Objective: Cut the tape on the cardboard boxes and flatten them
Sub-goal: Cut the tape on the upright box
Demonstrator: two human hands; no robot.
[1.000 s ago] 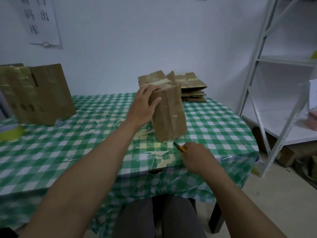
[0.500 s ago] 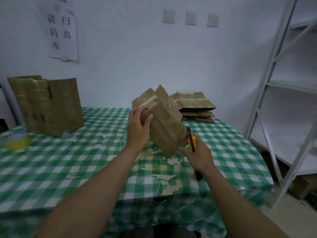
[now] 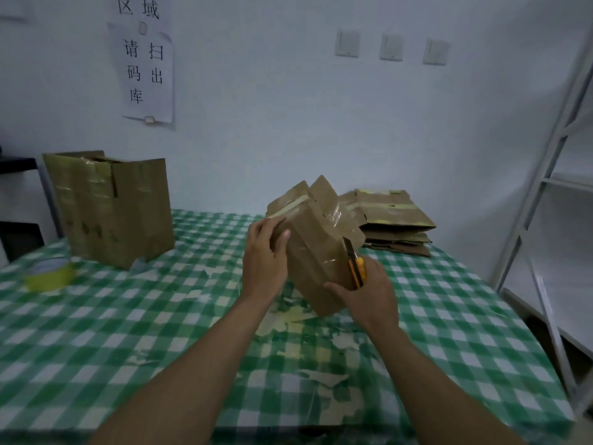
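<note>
Head view: the small cardboard box (image 3: 316, 252) sits tilted at the middle of the scene. Its top leans toward 11 o'clock and its lower corner is down by the counter (image 3: 160, 319). Whether that corner rests on the cloth or hangs just above it, I cannot tell.

The left grip (image 3: 264, 261) is clasped on the box's 9 o'clock side, with the thumb laid across the front face. The right grip (image 3: 369, 300) is clenched round an orange utility knife (image 3: 356, 268). The blade points to 12 o'clock and lies against the box's 3 o'clock edge, where glossy tape (image 3: 335, 216) wraps round.

The main risk, I judge, is the box's poor support. With only one hand steadying it on a corner, a push from the blade could twist it. The edge might then skid off the slick tape or bite into the cardboard instead. A cut drawn back toward the wrist would bring the blade to the right thumb, which is pressed to the box just below it. The tape scraps (image 3: 321, 342) on the cloth at 6 o'clock give the corner little purchase.

A larger taped box (image 3: 109, 207) waits at 10 o'clock. Flattened boxes (image 3: 396, 220) lie stacked at 2 o'clock.
</note>
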